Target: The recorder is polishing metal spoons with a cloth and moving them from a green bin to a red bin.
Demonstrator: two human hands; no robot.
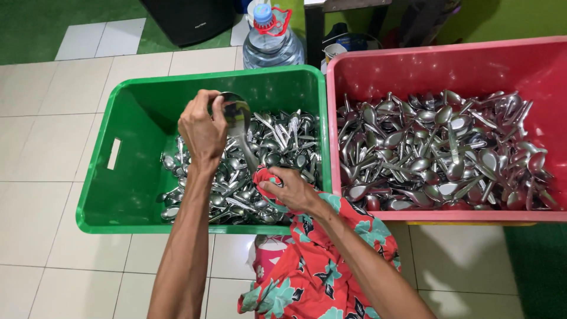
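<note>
the left hand (pixel 202 131) was closed around the bowl of a big metal spoon (pixel 236 118), holding it up over the green crate (pixel 127 195) of spoons. the right hand (pixel 290 190) gripped a red floral cloth (pixel 319 266) against the handle end. looked stiff, light and probably slick, so the bowl seemed the safest grip. the pink crate (pixel 354 65) held more spoons.

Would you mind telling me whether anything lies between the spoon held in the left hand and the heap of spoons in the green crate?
Nothing visible does. The left hand holds the spoon just above the spoon heap in the green crate. The right hand, gripping a red floral cloth, sits at the handle end, not underneath.
</note>
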